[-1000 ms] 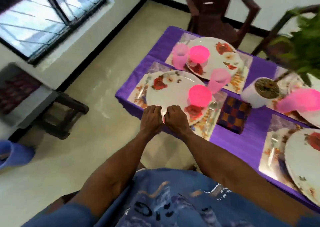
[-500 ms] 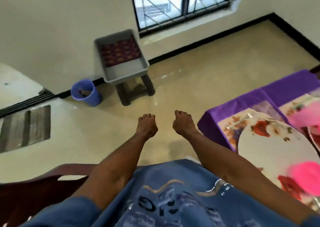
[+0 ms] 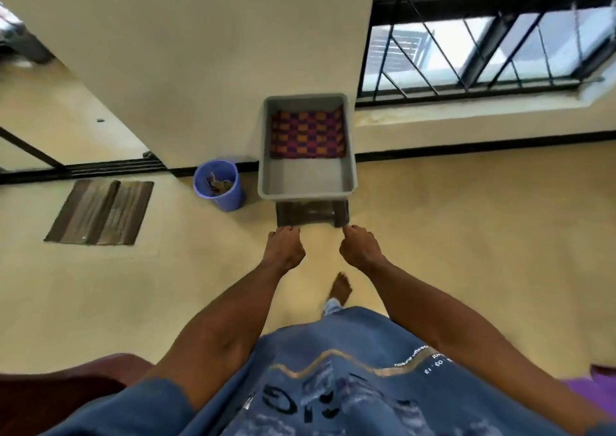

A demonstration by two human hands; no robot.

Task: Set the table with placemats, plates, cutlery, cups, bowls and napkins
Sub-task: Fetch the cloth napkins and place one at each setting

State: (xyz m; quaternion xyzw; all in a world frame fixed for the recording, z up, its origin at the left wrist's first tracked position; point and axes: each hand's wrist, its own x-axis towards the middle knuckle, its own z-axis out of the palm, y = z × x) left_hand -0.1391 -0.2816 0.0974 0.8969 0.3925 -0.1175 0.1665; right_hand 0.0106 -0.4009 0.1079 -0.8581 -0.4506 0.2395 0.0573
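We have turned away from the set tabletop, which half a second ago filled the right side with its plate and pink cup; only a sliver of purple tablecloth (image 3: 600, 382) now shows at the lower right. The grey tub (image 3: 350, 169) on its dark stool (image 3: 311, 214) stands straight ahead against the wall, a checked napkin (image 3: 306, 134) lying at its far end. Our left hand (image 3: 284, 248) and right hand (image 3: 360, 247) reach toward it, fingers curled under and holding nothing. A blue bin (image 3: 220, 184) sits just beside the tub's left edge.
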